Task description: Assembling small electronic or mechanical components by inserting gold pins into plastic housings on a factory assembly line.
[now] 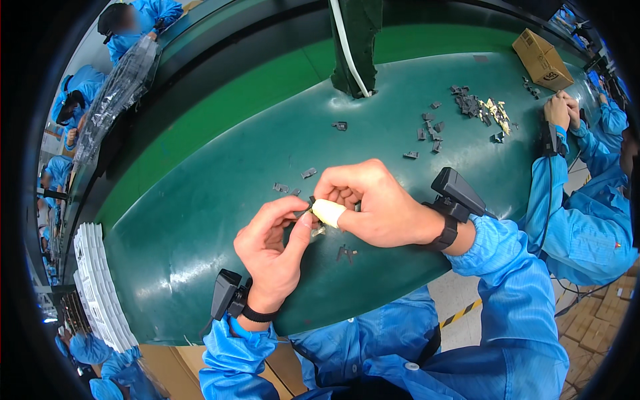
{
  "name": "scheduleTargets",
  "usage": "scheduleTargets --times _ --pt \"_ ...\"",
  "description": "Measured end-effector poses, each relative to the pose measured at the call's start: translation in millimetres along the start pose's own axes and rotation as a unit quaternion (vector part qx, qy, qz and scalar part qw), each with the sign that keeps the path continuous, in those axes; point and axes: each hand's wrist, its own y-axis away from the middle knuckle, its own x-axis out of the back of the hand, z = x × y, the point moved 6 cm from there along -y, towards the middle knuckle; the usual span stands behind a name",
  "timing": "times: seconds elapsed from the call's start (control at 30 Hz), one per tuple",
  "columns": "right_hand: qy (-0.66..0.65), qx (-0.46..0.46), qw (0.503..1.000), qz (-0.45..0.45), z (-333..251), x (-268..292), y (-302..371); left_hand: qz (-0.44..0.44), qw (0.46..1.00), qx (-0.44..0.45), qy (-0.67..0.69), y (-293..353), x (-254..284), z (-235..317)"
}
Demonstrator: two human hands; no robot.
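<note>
A: Hands first?
B: Left hand [272, 250]: thumb and forefinger pinched on a small dark part [309, 203]. Right hand [369, 207] pinches it too, from 3 o'clock; its thumb hides the exact contact.
A: Why both?
B: Probably too small to steady one-handed. Yellow thumb cover [329, 213] likely for grip or protection.
A: Just below?
B: Pale scrap [319, 231]. Held or lying, can't tell.
A: Loose ones?
B: Dark grey pieces, stiff, plastic-looking, notched: one at 12 [309, 173], one at 10 [281, 188], another at 5 [347, 253]. Near, probably for easy reach.
A: Further?
B: 2 o'clock: heap of dark pieces [468, 103] beside cream bits [495, 117], seemingly kept apart by kind. Beyond, brown cardboard box [541, 60].
A: 8 o'clock?
B: White ridged stack [100, 287] at the edge of the smooth, glossy green tabletop [200, 233].
</note>
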Motion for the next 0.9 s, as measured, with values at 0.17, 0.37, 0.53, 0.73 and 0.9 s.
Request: scheduleTargets --times 0.17,0.37,0.53,0.73,0.9 --pt "-0.033 0.018 0.999 0.017 1 -2 0 0.007 0.999 0.009 0.050 -3 2 3" --pt "-0.038 -0.043 0.998 0.000 9 2 -3 -0.002 0.978 0.074 0.196 -6 5 -3" --pt "-0.073 -0.067 0.995 -0.033 10 0 -2 -0.001 0.979 0.067 0.192 -7 7 -2" --pt "-0.063 -0.053 0.991 -0.106 8 -11 1 0.046 0.999 -0.011 0.002 -2 7 8" --pt "-0.080 -0.039 0.995 -0.052 7 -6 0 0.009 0.946 -0.195 -0.257 1 -6 32"
